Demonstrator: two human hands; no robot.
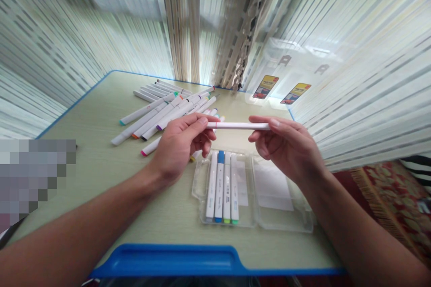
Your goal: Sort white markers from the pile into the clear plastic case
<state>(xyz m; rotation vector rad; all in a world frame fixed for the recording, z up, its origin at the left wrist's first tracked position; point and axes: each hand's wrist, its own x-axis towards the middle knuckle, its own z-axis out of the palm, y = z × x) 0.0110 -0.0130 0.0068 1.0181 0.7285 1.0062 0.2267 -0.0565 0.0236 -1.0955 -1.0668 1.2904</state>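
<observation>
Pale green desk (90,197), blue-edged; open clear plastic case (257,215) holding four capped markers (222,187); loose marker pile (161,116), partly behind left hand (180,145); right hand (286,148); both hands, apart, pinching one white marker (237,126) by opposite ends above the case; pixelated object (33,179) at desk's left edge, indistinct.

Four markers (219,186) in clear case (284,226)

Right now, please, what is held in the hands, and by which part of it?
A white marker is held level: the left hand pinches one end, the right hand pinches the other end.
</observation>
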